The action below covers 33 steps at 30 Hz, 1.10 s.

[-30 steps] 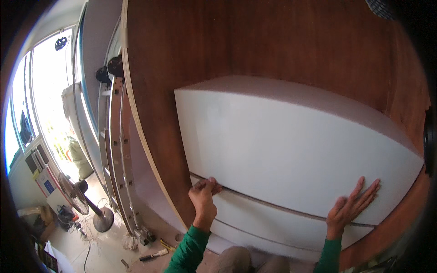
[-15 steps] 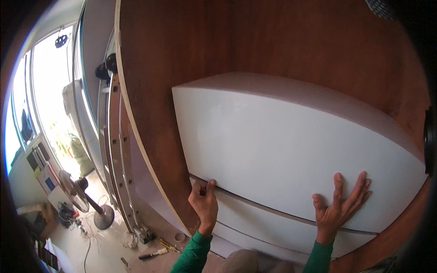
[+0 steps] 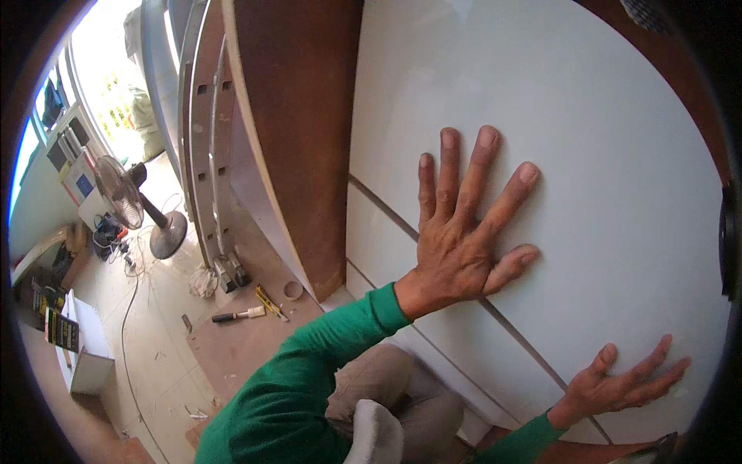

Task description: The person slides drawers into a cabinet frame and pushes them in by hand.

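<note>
One large white panel [image 3: 610, 170] stands on the right as I watch from afar, just right of a brown wooden board [image 3: 301, 139]. The left hand [image 3: 462, 246] lies flat on the panel — fingers spread. The right hand [image 3: 617, 388], well apart from the left, is nearer and farther right, its fingers also spread; I cannot tell whether it touches. Leftward I see a black-handled tool [image 3: 238, 315] — and, farther off, a fan [image 3: 117, 192].

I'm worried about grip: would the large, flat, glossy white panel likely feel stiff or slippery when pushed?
The large, flat, glossy white panel probably feels stiff: its face shows no visible dent around the spread left hand. It may be somewhat slippery, given its smooth sheen.
</note>
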### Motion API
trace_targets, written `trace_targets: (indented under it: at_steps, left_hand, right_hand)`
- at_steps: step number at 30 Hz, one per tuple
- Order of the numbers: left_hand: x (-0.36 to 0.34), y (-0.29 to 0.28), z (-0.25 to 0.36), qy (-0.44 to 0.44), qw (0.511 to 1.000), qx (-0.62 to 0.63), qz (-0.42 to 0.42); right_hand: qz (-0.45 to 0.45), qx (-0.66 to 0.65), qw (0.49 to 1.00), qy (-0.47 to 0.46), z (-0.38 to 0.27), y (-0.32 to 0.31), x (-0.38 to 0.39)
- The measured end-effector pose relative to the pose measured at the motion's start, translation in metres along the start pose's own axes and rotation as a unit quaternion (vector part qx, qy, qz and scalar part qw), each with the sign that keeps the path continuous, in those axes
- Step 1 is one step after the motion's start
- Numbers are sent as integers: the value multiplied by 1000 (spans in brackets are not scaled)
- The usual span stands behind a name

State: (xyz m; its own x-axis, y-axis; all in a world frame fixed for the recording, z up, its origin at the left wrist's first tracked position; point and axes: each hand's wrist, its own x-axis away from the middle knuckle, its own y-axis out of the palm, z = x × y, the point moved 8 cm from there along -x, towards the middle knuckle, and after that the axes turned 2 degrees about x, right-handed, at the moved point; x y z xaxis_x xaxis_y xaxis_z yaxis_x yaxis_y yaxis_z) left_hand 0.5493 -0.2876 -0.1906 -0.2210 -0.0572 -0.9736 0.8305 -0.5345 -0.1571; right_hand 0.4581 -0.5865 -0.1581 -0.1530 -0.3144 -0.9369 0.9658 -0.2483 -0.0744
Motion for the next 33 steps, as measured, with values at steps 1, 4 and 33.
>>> trace_targets:
  at_steps: [1,4,33]
  left_hand:
    - [4,0,-2,4,1000,-10,0]
    - [6,2,-1,14,1000,-8,0]
    - [-16,-3,15,-33,995,32,84]
  right_hand:
    - [-1,5,1000,-5,-1,-1,1]
    - [-7,-6,1000,-3,-6,5,1]
    - [-14,-71,994,80,-4,2,16]
